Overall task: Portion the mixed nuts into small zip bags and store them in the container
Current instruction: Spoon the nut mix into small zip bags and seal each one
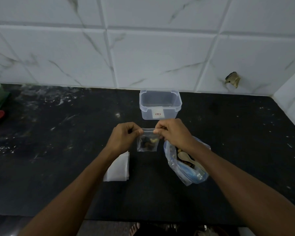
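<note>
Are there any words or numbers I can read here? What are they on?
White sticker on the front of the clear container: a small red-framed mark, too small and blurred to read.
Small zip bag of nuts held in both hands: no writing visible.
Big nut bag, spoon and stack of empty bags: no writing visible.

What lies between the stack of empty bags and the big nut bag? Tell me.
Head view: bare black countertop; the filled small zip bag hangs above it, pinched by both hands.
</note>
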A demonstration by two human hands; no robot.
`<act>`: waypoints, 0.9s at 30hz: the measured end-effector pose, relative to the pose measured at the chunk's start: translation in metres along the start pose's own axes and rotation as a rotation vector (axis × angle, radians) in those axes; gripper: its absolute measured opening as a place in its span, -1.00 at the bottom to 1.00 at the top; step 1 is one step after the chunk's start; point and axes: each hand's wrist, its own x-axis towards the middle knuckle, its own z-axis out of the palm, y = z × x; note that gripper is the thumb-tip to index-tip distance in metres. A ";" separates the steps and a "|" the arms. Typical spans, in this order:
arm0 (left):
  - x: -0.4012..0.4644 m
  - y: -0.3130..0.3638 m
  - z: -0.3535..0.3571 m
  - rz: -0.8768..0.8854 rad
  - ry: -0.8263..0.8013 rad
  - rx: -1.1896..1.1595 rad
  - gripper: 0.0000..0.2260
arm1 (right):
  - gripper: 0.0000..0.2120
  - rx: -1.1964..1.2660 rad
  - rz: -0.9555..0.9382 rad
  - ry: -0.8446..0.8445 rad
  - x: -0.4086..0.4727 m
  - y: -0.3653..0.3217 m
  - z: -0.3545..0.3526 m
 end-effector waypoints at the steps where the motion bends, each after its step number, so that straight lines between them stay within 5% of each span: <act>1: 0.004 -0.003 0.000 -0.017 0.011 -0.020 -0.89 | -0.96 0.002 0.022 -0.009 0.006 -0.001 0.002; 13: 0.070 -0.046 0.010 -0.469 -0.139 -0.289 -0.87 | -0.90 0.078 0.453 -0.221 0.084 0.015 0.042; 27: 0.103 -0.067 0.020 -0.444 -0.089 -0.111 -0.88 | -0.87 -0.193 0.555 -0.091 0.111 0.034 0.078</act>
